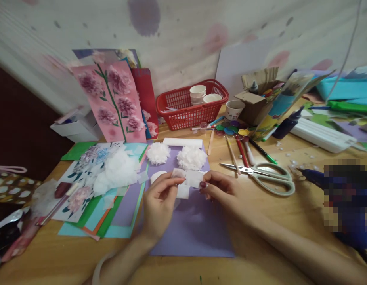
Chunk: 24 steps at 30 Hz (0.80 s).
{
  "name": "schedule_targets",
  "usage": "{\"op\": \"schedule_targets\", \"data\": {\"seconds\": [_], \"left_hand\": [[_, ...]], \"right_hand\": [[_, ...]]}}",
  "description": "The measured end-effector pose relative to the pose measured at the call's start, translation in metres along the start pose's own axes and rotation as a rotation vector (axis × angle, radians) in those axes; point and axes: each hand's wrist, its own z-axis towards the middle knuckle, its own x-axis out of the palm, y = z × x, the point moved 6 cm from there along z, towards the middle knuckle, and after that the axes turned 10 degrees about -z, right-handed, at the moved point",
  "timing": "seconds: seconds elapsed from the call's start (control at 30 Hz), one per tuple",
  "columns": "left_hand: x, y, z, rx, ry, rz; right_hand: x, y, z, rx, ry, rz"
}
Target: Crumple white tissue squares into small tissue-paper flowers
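Over a purple sheet of paper (198,233), my left hand (161,202) and my right hand (220,190) pinch pieces of white tissue paper (194,179) between thumb and fingers. The left hand is closed at the left edge of the tissue, the right hand at its right edge. Another white square hangs or lies just below; I cannot tell which. Just beyond my fingers sit two ruffled white tissue flowers, a smaller one (158,153) and a larger one (192,158). A white roll (182,142) lies behind them.
Left lies a heap of white tissue (116,170) on coloured paper. Scissors (260,174), brushes (239,152) and a blue glue gun (317,178), partly pixelated, lie right. Behind stand a red basket (183,114) with paper cups and a pink flower picture (112,103).
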Motion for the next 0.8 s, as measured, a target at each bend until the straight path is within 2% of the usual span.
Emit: {"op": "schedule_targets", "data": {"seconds": [0.17, 0.27, 0.37, 0.6, 0.8], "left_hand": [[0.008, -0.015, -0.007, 0.2, 0.116, 0.115], [0.014, -0.016, -0.01, 0.222, 0.214, 0.099], [0.017, -0.013, -0.011, 0.145, 0.259, 0.004], [0.016, -0.001, -0.005, -0.143, 0.146, -0.204], [0.012, 0.004, -0.003, -0.205, 0.119, -0.231]], "right_hand": [[0.006, 0.009, -0.001, -0.026, 0.061, -0.018], [0.007, 0.009, -0.002, -0.027, 0.104, -0.009], [0.007, 0.007, -0.004, -0.052, 0.144, -0.005], [0.008, 0.011, -0.007, -0.125, 0.172, -0.052], [0.01, 0.014, -0.006, -0.124, 0.144, -0.109]]}}
